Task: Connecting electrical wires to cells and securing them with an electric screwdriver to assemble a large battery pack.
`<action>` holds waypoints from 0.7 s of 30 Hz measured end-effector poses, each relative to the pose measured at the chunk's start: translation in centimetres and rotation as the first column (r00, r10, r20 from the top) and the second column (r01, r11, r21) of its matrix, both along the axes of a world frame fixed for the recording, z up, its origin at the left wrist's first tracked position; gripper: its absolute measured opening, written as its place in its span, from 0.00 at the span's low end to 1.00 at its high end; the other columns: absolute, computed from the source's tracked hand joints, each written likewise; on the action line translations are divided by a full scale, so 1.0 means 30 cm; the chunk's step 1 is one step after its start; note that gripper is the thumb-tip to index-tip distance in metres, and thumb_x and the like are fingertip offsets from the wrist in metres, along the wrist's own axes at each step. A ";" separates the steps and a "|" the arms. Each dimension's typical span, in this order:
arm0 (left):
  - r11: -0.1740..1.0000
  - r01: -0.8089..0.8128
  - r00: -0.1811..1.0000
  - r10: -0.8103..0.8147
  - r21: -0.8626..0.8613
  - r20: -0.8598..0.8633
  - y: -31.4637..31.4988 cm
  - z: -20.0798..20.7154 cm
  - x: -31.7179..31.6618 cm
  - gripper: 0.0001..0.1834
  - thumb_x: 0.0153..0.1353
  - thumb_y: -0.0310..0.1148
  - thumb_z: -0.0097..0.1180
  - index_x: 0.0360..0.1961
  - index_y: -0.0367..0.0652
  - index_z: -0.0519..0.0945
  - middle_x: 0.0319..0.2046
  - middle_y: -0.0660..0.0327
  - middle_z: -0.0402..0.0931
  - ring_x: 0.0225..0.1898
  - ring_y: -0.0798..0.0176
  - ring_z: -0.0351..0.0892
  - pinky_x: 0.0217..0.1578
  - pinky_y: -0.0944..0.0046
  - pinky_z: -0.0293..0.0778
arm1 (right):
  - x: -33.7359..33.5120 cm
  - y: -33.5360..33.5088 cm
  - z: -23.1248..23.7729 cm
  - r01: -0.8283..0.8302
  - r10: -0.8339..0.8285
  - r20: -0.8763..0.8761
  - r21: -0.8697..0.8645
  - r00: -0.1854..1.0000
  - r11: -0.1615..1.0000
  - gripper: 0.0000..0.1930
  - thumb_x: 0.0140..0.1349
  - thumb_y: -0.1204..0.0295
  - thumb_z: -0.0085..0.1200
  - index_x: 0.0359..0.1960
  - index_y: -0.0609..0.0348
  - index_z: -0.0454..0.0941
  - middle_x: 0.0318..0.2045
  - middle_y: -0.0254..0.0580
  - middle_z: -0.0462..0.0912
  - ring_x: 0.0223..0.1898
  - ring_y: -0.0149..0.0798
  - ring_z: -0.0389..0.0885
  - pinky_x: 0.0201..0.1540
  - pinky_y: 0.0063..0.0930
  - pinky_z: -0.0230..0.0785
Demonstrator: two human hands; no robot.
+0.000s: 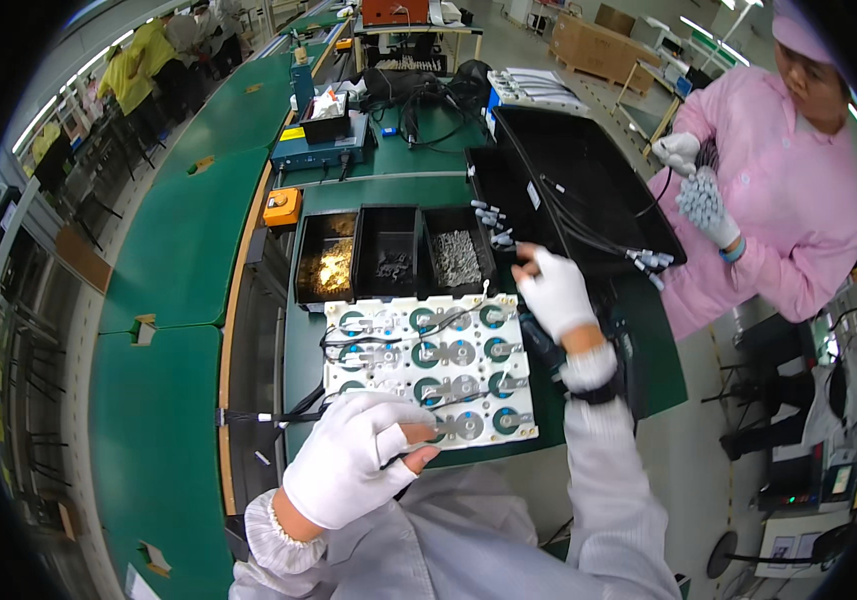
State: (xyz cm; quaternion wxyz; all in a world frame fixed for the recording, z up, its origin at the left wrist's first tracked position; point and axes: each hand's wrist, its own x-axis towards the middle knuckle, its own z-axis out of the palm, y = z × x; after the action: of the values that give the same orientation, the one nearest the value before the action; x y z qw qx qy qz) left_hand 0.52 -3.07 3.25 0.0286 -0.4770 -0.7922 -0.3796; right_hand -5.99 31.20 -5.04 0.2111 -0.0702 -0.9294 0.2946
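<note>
A white battery-module-like board [449, 388] lies before me, with round metal terminals in teal rings and thin black wires across it. Over its near left corner hovers my left hand [354, 455], in a white glove with bare fingertips; its fingers are curled, thumb and index tips apart, nothing visible between them. My right hand [557, 295], gloved likewise, reaches beyond the board's far right corner. Its thumb and index are parted, close to a bundle of grey-white cable connectors [501, 238] at a small black tray. Whether a fingertip touches a connector, I cannot tell.
Behind the board stand black bins with brass-coloured parts [331, 265], dark pieces [391, 265] and silver screws [457, 258]. A large black tray [589, 180] holds cables. Opposite, a co-worker in pink [779, 200] grips a connector bundle [704, 200]. An orange box [282, 207] sits left.
</note>
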 end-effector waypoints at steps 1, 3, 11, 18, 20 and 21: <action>0.999 -0.024 1.000 0.024 -0.028 -0.004 -0.005 0.016 0.015 0.13 0.52 0.29 0.72 0.39 0.48 0.83 0.42 0.65 0.83 0.45 0.54 0.82 0.46 0.54 0.77 | -0.063 -0.002 -0.012 0.067 -0.068 0.117 0.013 0.991 0.998 0.22 0.60 0.66 0.63 0.57 0.54 0.80 0.32 0.52 0.87 0.37 0.56 0.86 0.44 0.45 0.78; 0.998 -0.013 1.000 0.013 -0.055 0.000 -0.033 0.032 0.028 0.13 0.52 0.29 0.72 0.38 0.48 0.83 0.43 0.64 0.83 0.45 0.54 0.82 0.46 0.55 0.77 | -0.138 0.001 -0.043 0.089 -0.120 0.217 0.150 0.969 0.985 0.25 0.60 0.67 0.61 0.62 0.52 0.78 0.38 0.56 0.87 0.42 0.58 0.85 0.48 0.49 0.78; 0.988 -0.153 0.967 0.152 -0.009 0.205 -0.190 -0.029 0.083 0.07 0.63 0.35 0.67 0.37 0.43 0.84 0.39 0.59 0.85 0.42 0.55 0.83 0.45 0.57 0.77 | -0.210 0.006 -0.091 0.177 -0.138 -0.385 0.068 0.912 0.982 0.09 0.67 0.67 0.56 0.40 0.56 0.87 0.34 0.52 0.85 0.37 0.56 0.85 0.40 0.47 0.78; 0.999 -0.045 0.948 0.044 -0.004 0.314 -0.031 -0.011 0.072 0.06 0.64 0.32 0.65 0.40 0.45 0.86 0.38 0.59 0.85 0.39 0.57 0.84 0.43 0.62 0.77 | -0.115 0.055 0.020 0.216 -0.185 -0.468 0.012 0.864 0.976 0.12 0.64 0.78 0.54 0.47 0.57 0.85 0.37 0.52 0.88 0.36 0.45 0.89 0.37 0.33 0.80; 0.985 -0.169 0.855 0.124 0.044 0.504 -0.040 -0.022 0.081 0.12 0.71 0.39 0.58 0.42 0.42 0.86 0.40 0.59 0.86 0.40 0.59 0.84 0.44 0.61 0.78 | 0.008 -0.161 0.213 -0.004 -0.166 -0.497 -0.324 0.852 0.946 0.15 0.63 0.84 0.48 0.46 0.59 0.84 0.31 0.47 0.84 0.29 0.39 0.86 0.31 0.27 0.76; 0.988 -0.144 0.678 0.058 0.055 0.732 -0.070 -0.032 0.074 0.31 0.75 0.56 0.47 0.54 0.36 0.81 0.48 0.55 0.84 0.45 0.60 0.83 0.50 0.60 0.77 | 0.089 -0.242 0.278 -0.101 -0.048 -0.520 -0.253 0.853 0.962 0.15 0.62 0.84 0.50 0.45 0.55 0.84 0.28 0.42 0.81 0.26 0.38 0.83 0.30 0.29 0.74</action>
State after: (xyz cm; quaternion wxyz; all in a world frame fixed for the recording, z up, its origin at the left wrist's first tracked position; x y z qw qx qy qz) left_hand 2.75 -5.18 2.30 -0.2416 -0.2400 -0.7417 -0.5779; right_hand -3.33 23.94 3.30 0.4392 -0.0030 -0.7889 0.4298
